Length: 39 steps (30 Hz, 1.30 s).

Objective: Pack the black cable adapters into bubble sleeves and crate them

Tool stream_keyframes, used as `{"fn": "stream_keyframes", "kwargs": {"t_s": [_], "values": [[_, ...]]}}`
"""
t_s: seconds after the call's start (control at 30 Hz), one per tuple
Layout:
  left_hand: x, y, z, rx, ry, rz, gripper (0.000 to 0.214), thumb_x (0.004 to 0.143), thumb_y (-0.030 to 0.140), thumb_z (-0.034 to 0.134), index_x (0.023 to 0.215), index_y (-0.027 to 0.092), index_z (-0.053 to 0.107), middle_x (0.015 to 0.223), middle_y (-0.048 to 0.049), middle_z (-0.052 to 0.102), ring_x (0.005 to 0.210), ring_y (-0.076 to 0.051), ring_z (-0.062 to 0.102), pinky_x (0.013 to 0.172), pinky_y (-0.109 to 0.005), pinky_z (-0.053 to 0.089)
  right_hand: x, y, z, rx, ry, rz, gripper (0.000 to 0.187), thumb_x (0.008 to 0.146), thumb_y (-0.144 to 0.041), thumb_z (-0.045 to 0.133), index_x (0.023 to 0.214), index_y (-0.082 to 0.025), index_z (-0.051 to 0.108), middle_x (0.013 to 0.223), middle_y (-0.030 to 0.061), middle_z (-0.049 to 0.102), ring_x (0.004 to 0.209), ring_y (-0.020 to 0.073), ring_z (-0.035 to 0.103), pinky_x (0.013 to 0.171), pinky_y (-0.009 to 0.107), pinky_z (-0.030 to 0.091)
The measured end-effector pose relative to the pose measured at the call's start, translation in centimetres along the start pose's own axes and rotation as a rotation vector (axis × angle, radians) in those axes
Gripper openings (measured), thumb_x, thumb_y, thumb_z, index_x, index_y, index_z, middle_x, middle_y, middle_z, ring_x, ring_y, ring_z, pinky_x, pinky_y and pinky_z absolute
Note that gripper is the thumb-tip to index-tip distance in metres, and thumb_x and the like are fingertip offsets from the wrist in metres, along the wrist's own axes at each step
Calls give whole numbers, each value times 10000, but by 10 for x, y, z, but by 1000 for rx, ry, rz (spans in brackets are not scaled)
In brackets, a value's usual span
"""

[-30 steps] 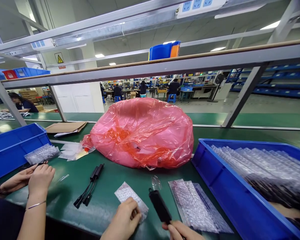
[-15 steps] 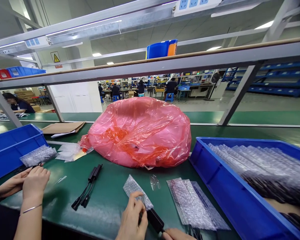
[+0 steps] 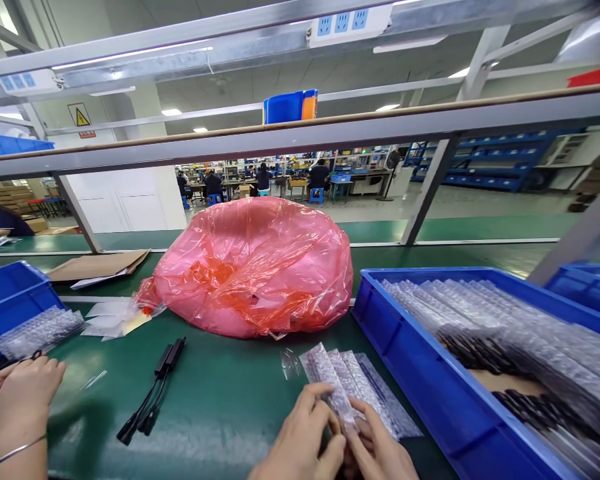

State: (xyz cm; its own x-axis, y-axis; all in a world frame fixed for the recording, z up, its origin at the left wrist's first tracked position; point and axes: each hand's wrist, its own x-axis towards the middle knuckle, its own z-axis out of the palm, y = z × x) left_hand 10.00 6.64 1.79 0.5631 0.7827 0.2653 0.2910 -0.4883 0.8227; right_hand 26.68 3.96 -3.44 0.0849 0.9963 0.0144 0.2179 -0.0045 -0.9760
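My left hand and my right hand meet at the bottom middle, both pinching one bubble-wrap pouch that stands up between them. The black adapter seen before is hidden between the hands and the pouch. Just right of the pouch lies a short stack of empty bubble pouches on the green table. A pair of black cable adapters lies loose to the left.
A big pink plastic bag sits mid-table. A blue bin at the right holds several packed pouches. A co-worker's hands rest at the lower left beside another blue bin. Cardboard lies behind.
My right hand has pushed the black adapter into the pouch held by my left hand; the hands have come together and the pouch has moved right, beside the stack.
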Motion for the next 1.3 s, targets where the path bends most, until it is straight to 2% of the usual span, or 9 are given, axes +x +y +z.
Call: {"fn": "stream_keyframes", "kwargs": {"t_s": [0.07, 0.17, 0.33, 0.47, 0.57, 0.73, 0.97, 1.13, 1.3], "values": [[13, -5, -5, -53, 48, -78, 96, 980, 263, 500, 1040, 236, 569, 1407, -92, 508, 1292, -217, 542, 1124, -369, 440, 6, 2, -9, 4, -98, 33, 722, 899, -696, 490, 1390, -174, 398, 911, 65, 752, 629, 224, 717, 550, 311, 578], [31, -27, -4, -48, 165, -147, 161, 1021, 331, 426, 1069, 218, 530, 1181, -80, 552, 1009, -187, 587, 975, -361, 488, 14, 0, -33, -190, -164, 36, 632, 934, -654, 436, 1317, -162, 538, 800, 42, 744, 539, 205, 691, 559, 317, 576], [49, -53, 1, -31, 160, -187, 172, 1017, 343, 420, 1054, 213, 527, 1075, -45, 555, 878, -173, 571, 846, -334, 482, 43, 1, -83, -582, 212, -141, 532, 924, -562, 355, 1116, -186, 678, 1128, 153, 758, 1023, 298, 733, 914, 386, 574], [52, -56, 4, -24, 163, -190, 195, 1007, 309, 422, 1101, 199, 553, 1083, -57, 577, 847, -173, 589, 858, -359, 483, 77, 19, -95, -686, 271, -96, 615, 847, -476, 322, 1084, -46, 691, 1139, 339, 716, 1099, 465, 686, 995, 590, 497], [50, -58, 6, -40, 188, -176, 221, 1002, 271, 411, 1135, 186, 565, 1141, -85, 593, 898, -183, 611, 904, -379, 492, 95, 26, -95, -674, 266, -65, 611, 844, -460, 325, 1082, -37, 695, 1093, 339, 728, 1068, 464, 699, 976, 576, 499], [48, -62, 10, -94, 208, -179, 235, 987, 248, 435, 1158, 182, 582, 1174, -108, 614, 934, -198, 639, 905, -386, 516, 111, 16, -90, -526, 146, -75, 523, 919, -535, 359, 1027, -181, 728, 1031, 142, 793, 995, 322, 737, 850, 386, 556], [48, -67, 12, -165, 208, -194, 289, 964, 217, 456, 1234, 173, 552, 1279, -141, 582, 991, -197, 659, 932, -394, 537, 114, -14, -78, -428, 19, -153, 554, 969, -553, 352, 1106, -148, 704, 1017, 91, 775, 999, 265, 709, 848, 317, 544], [48, -76, 18, -193, 201, -166, 389, 961, 199, 443, 1342, 165, 515, 1305, -160, 592, 973, -196, 672, 962, -420, 548, 104, -34, -66, -616, 8, -68, 570, 1002, -563, 307, 1180, -160, 670, 1166, 151, 739, 1123, 309, 681, 952, 394, 506], [46, -81, 18, -241, 144, -168, 454, 993, 182, 350, 1440, 159, 428, 1326, -180, 639, 1022, -213, 698, 1016, -450, 549, 90, -40, -31, -857, 29, 43, 878, 915, -554, 574, 1531, 33, 357, 1464, 316, 519, 1349, 455, 505, 1031, 549, 469]]}}
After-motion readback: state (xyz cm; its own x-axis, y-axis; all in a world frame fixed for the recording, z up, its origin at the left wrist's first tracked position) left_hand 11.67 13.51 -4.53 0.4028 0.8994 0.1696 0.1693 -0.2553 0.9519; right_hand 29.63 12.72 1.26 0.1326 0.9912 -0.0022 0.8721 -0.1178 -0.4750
